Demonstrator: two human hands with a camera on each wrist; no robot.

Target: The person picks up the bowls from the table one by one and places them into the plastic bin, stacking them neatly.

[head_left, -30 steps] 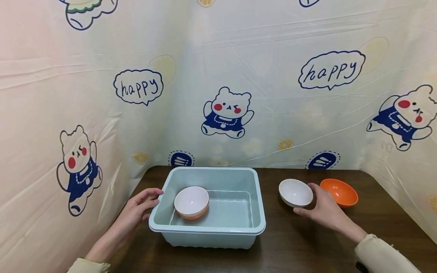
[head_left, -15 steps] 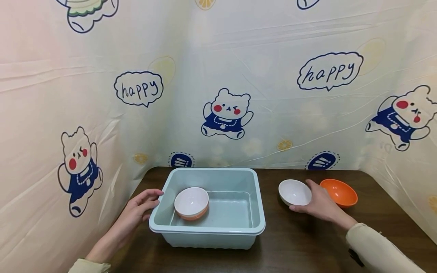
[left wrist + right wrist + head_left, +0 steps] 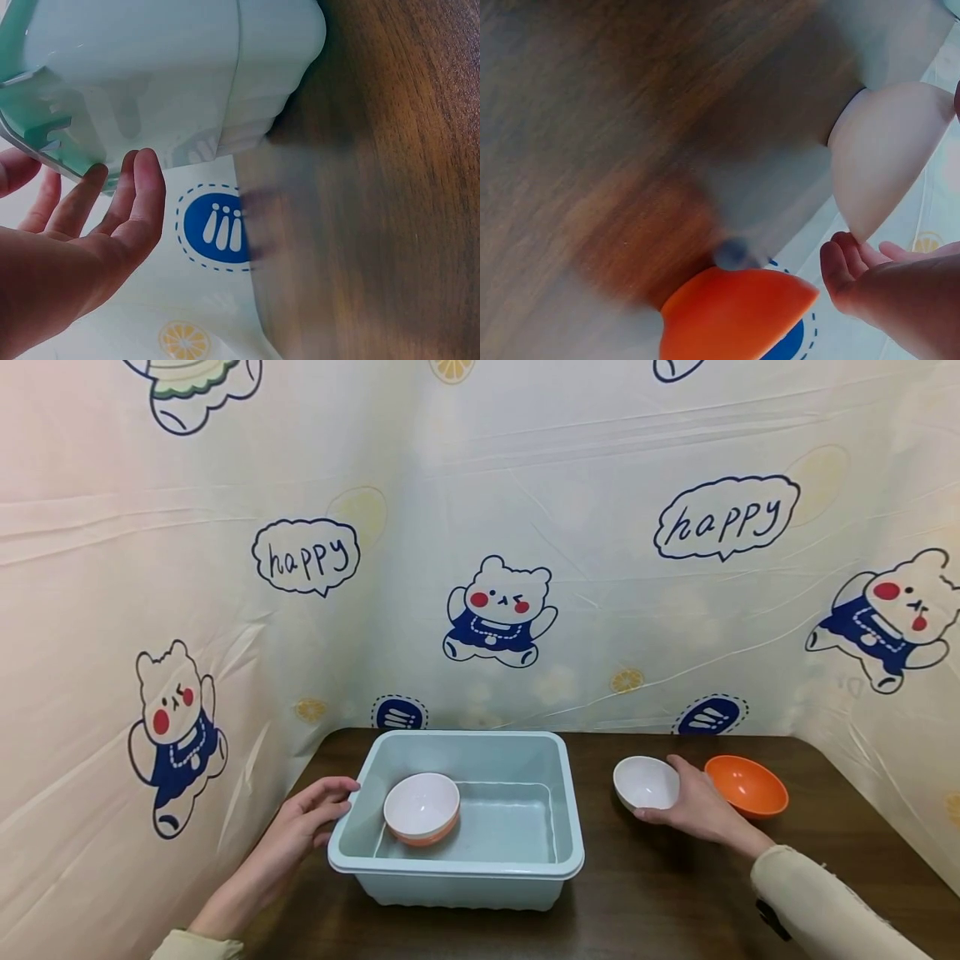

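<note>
My left hand (image 3: 311, 814) is beside the pale blue plastic basin (image 3: 465, 867), its loosely bent fingers (image 3: 146, 176) touching the rim and outer wall. A bowl (image 3: 422, 806), white inside and orange outside, sits in the basin's left part. To the right of the basin stands a white bowl (image 3: 645, 783) on the table. My right hand (image 3: 697, 802) grips this white bowl from its right side, thumb at the near rim and fingers at the far side. In the right wrist view, the fingers (image 3: 844, 259) meet the white bowl's rim. An orange bowl (image 3: 745, 787) stands behind this hand, further right.
A dark wooden table (image 3: 630, 902) carries everything. Printed cloth (image 3: 525, 485) with cartoon bears hangs along the back and both sides of the table. The basin's walls stand between its inside and the white bowl.
My right hand has moved slightly left and closed in around the white bowl, thumb and fingers now at its rim. The left hand and basin have not moved.
</note>
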